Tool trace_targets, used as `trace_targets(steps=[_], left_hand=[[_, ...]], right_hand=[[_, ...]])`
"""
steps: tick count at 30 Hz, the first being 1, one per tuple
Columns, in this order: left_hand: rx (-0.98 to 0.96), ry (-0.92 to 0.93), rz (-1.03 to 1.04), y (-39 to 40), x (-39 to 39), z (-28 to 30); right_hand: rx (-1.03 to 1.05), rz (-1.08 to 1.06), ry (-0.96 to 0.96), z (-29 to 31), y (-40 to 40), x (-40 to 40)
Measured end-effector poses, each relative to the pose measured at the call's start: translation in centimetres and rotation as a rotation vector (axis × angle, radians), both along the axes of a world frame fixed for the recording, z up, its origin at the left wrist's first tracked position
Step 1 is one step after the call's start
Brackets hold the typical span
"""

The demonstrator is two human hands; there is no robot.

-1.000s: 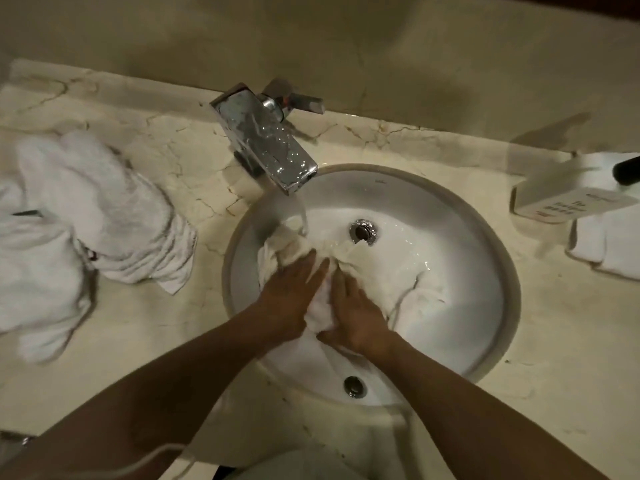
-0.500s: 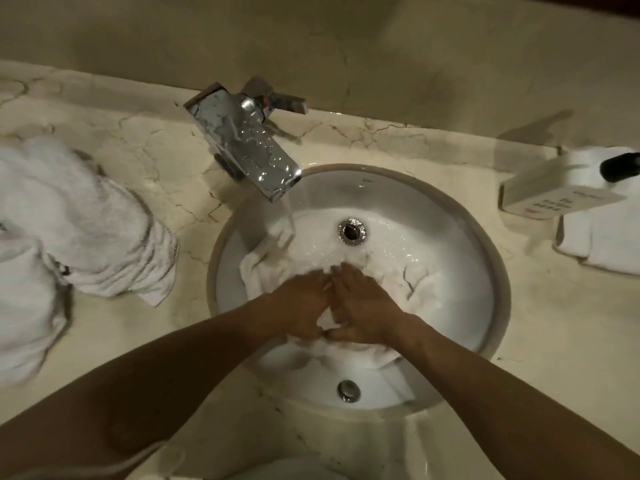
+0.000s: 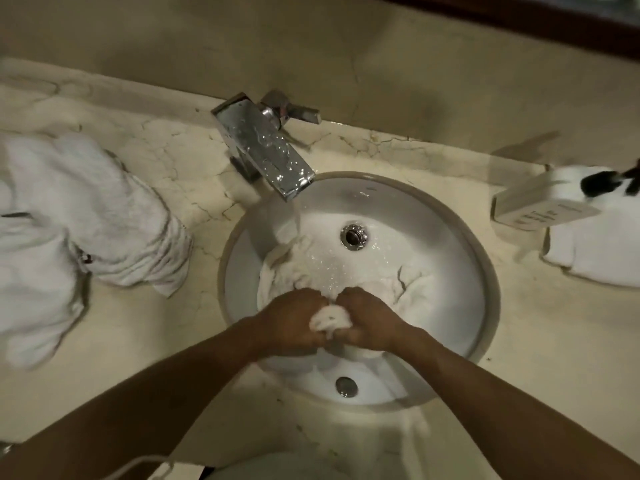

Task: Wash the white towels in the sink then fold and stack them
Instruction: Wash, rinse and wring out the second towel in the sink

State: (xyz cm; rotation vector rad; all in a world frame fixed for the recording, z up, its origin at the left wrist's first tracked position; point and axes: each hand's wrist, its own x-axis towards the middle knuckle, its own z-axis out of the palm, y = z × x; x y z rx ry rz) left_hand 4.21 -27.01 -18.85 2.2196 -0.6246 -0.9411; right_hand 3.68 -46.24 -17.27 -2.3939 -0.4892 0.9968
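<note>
Two fists, left hand [image 3: 289, 320] and right hand [image 3: 370, 315], are clenched on a wet white towel [image 3: 329, 322] at the sink's [image 3: 460, 237] 6 o'clock.

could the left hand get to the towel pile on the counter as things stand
Probably yes. The towel pile lies on the counter to the left of the sink, on the left hand's own side, with nothing between them. But that hand now grips the wet towel together with the right hand.
</note>
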Motion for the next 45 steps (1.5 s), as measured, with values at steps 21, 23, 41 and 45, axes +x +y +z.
trace_targets(steps=[21,23,41,45], left_hand=[[-0.668,0.088,0.959,-0.9,4.5,16.1],[-0.629,0.104,0.914,-0.1,4.2,15.9],[-1.069,0.4,1.185,-0.2,5.1,20.3],[-1.297,0.808,1.342,0.1,4.7,19.9]], right_hand=[[0.544,-0.61,0.152,14.1,1.8,5.0],[0.644,-0.685,0.097,14.3,2.5,4.8],[0.782,-0.612,0.0,11.6,5.5,3.3],[0.768,-0.652,-0.062,10.6,6.2,2.6]])
